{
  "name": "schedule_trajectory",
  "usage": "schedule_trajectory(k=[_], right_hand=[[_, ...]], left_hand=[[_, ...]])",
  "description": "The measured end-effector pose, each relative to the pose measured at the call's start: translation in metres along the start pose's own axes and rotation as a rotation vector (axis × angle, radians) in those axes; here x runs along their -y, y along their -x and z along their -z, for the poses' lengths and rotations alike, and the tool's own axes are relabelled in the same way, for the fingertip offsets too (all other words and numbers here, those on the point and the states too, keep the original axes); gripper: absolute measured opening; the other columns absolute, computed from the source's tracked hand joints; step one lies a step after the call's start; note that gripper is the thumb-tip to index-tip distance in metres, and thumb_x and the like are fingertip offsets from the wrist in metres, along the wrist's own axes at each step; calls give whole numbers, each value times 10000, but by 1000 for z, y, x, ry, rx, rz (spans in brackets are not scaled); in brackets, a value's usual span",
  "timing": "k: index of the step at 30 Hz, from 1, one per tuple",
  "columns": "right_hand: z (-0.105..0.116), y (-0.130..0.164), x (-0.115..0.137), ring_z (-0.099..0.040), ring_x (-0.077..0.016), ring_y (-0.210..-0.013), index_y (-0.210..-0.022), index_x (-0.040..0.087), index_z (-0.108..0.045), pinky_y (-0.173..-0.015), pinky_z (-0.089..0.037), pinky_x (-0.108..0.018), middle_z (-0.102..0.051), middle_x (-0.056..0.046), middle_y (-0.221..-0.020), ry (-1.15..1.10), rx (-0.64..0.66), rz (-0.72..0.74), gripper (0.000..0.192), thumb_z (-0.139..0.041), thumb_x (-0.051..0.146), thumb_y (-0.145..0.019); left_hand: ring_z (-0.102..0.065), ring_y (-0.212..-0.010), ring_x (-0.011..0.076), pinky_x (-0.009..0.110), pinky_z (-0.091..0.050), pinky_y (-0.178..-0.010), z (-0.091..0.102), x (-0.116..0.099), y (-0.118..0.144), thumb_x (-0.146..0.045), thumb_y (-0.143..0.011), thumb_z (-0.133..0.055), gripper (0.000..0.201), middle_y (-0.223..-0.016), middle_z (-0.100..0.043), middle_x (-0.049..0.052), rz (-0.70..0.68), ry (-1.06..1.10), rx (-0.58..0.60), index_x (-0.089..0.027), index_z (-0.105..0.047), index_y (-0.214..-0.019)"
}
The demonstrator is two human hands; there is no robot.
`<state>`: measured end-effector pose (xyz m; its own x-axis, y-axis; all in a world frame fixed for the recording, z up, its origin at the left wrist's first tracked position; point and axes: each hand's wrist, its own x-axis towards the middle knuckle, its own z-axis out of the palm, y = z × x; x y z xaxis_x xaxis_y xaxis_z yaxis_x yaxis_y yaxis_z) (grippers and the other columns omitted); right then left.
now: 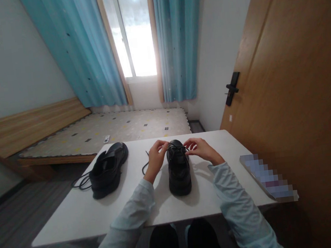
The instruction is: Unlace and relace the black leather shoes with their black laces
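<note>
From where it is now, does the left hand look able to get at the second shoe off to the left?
Probably yes: the left hand is at the laces, and bare table lies between it and the second shoe.

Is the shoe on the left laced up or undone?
Undone: the left shoe gapes open at the top, and its lace trails loose off the table edge. Neither hand touches it.

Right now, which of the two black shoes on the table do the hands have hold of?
The upright shoe at the table's middle: the left hand and right hand pinch its laces. The other shoe lies apart to the left, untouched.
</note>
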<state>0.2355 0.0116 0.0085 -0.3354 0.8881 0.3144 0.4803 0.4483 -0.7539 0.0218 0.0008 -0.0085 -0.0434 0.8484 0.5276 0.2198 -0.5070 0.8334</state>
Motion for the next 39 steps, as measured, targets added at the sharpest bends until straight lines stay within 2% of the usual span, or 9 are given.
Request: schedule_trajectory(k=[4,7,15,19,22,27,31,35,39], right_hand=[[-6,-2,2,-616,-139,-708,-883,146,-679,-645,-493,-264,-692,-70,-876,83,-106,-18,162,-666,205,-732],[-12,-3,1,-607,-134,-669,-823,145,-680,-646,-482,-266,-693,-63,-822,162,-148,-26,92,-624,197,-771],[-20,-4,3,-554,-108,-592,-693,156,-659,-619,-445,-245,-639,-24,-729,222,-196,6,17,-646,152,-703],[-19,-5,2,-542,-101,-592,-637,146,-649,-597,-437,-236,-585,-21,-738,205,-221,-13,36,-660,160,-669],[-19,-4,1,-551,-107,-614,-626,144,-638,-596,-439,-232,-574,-18,-735,170,-191,-44,46,-655,160,-665],[-20,-2,1,-546,-111,-618,-635,147,-617,-608,-435,-239,-592,-20,-732,165,-134,-75,43,-635,134,-671],[-21,-2,9,-546,-117,-624,-705,157,-592,-596,-439,-244,-592,-13,-739,112,-205,-53,54,-614,199,-731],[-26,0,22,-550,-140,-744,-731,167,-618,-627,-463,-256,-553,-41,-873,67,-253,73,127,-616,289,-764],[-35,1,29,-541,-180,-880,-739,177,-669,-778,-460,-318,-547,-54,-886,109,-225,146,109,-625,270,-778]], left_hand=[[-621,-878,170,353,-478,-856,12,0,-6,-362,-802,-581,202,-849,-660,43,113,283,-73,-160,-582,-794],[-631,-908,170,377,-491,-862,19,-1,-8,-363,-808,-568,199,-895,-664,53,178,501,-89,-171,-515,-804],[-660,-916,187,422,-483,-876,22,-5,-9,-392,-821,-531,221,-893,-674,31,264,731,2,-209,-407,-823],[-660,-791,168,402,-499,-821,24,-5,-10,-427,-826,-510,246,-806,-628,3,277,688,-4,-210,-397,-814],[-613,-691,119,340,-505,-768,29,-4,-12,-402,-836,-491,226,-729,-552,-27,259,663,-34,-203,-398,-788],[-552,-641,85,264,-490,-697,34,1,-15,-379,-818,-518,205,-704,-492,-41,249,665,-70,-202,-419,-795],[-523,-629,82,235,-472,-667,36,8,-15,-414,-797,-554,235,-689,-498,-38,233,514,-85,-194,-471,-803],[-506,-602,94,223,-445,-622,39,10,-14,-401,-765,-610,234,-630,-525,-30,186,292,6,-170,-579,-785],[-537,-584,117,241,-445,-587,44,8,-14,-363,-709,-669,208,-635,-604,2,143,165,174,-159,-655,-747]])
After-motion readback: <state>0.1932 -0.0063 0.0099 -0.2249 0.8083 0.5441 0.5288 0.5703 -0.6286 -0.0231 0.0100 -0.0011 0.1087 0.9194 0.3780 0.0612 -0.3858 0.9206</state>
